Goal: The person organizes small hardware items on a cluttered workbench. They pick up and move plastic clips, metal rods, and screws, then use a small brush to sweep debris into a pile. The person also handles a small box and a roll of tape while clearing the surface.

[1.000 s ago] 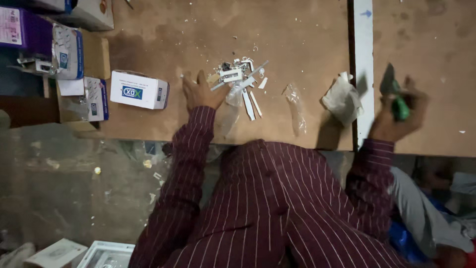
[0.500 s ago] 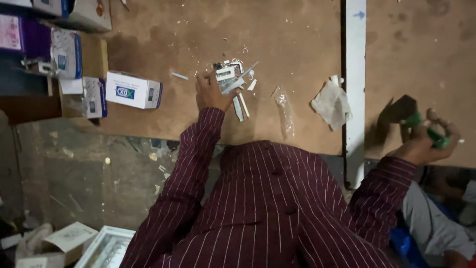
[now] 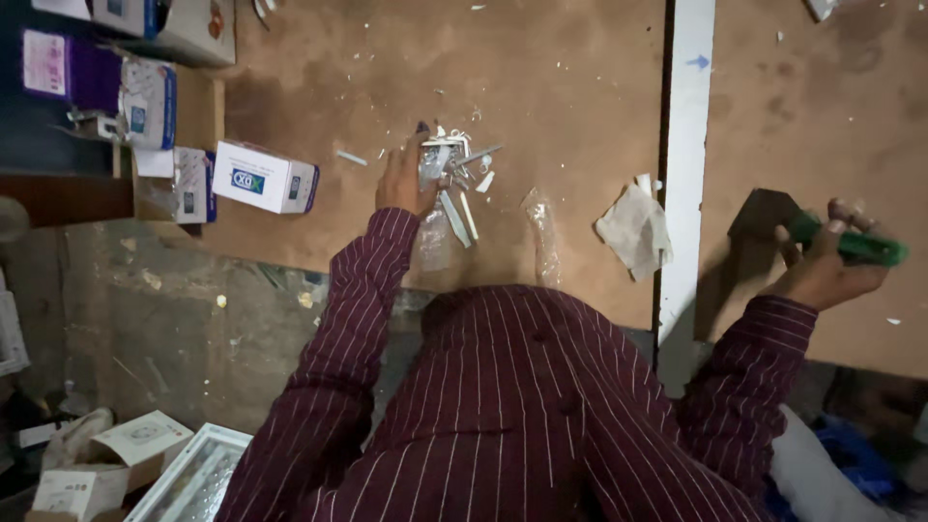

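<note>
Right hand (image 3: pixel 822 271) holds green tool (image 3: pixel 855 246) lying sideways, pointing right.

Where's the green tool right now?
Head view, far right: the green tool is held in the right hand, right of the white strip.

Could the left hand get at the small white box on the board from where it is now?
Probably yes. The left hand rests on the pile of small metal parts, and only bare board lies between it and the white box.
</note>
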